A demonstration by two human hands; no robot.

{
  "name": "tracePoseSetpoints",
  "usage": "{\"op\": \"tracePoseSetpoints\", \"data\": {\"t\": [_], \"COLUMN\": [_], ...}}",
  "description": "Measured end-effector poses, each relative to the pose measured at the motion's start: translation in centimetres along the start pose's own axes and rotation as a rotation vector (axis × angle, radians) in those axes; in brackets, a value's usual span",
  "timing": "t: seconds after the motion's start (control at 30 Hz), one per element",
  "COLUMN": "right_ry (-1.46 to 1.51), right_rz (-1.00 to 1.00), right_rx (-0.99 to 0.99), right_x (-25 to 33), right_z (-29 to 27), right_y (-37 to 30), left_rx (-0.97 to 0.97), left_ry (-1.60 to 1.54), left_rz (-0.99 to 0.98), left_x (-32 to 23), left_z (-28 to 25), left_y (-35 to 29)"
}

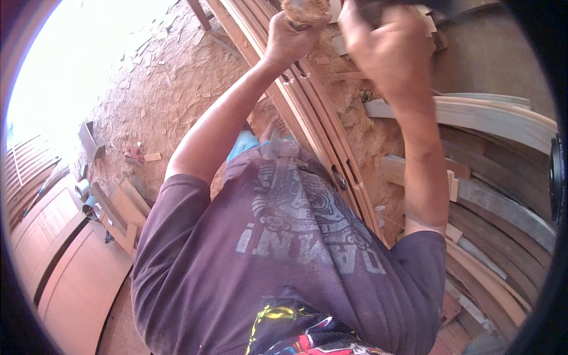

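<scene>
At the top of the head view, my left hand (293, 40) is closed around a tool with a rough, frayed wooden end (305, 10); its lower part is hidden. Directly beneath this hand run long, grooved wooden pieces (313, 112), side by side, with notches and slots cut in them. My right hand (393, 53) is raised to the right of the left one and smeared by motion. Its fingers look curled around something, and a dark blurred shape (435, 7) shows at the hand, partly cut off by the frame edge.
Curved-looking stacks of boards (491, 121) lie along the right. Wood shavings and offcuts cover the sandy floor (171, 77). At lower left are wooden panels (83, 266), a small wooden frame (121, 216) and a dark angled block (90, 142).
</scene>
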State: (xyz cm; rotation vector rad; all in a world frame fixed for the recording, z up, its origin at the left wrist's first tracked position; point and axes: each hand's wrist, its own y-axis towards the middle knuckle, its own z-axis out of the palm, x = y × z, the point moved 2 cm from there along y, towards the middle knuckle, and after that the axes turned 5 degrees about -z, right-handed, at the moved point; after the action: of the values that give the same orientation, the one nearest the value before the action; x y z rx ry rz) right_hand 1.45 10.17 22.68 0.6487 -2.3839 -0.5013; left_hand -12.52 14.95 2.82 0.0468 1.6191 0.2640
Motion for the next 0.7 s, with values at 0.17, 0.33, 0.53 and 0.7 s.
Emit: {"op": "tracePoseSetpoints", "data": {"t": [0.17,0.33,0.53,0.7], "right_ry": [-0.295,-0.185,-0.187,0.124], "right_rz": [0.002,0.103,-0.033,-0.005], "right_rx": [0.398,0.288,0.154,-0.287], "right_x": [-2.5,-4.1,-0.4,5.6], "right_z": [3.3,3.6,0.5,-1.6], "right_y": [-1.6,-3.2,-0.4,2.7], "left_rx": [0.063,0.358,0.471,0.449], "left_ry": [-0.129,-0.11,-0.167,-0.149], "left_rz": [0.053,0.045,-0.046,-0.005], "left_x": [0.2,-1.0,-0.7,-0.5], "left_z": [-0.1,-0.9,-0.4,-0.6], "left_y": [-0.5,0.9,1.4,1.2]}}
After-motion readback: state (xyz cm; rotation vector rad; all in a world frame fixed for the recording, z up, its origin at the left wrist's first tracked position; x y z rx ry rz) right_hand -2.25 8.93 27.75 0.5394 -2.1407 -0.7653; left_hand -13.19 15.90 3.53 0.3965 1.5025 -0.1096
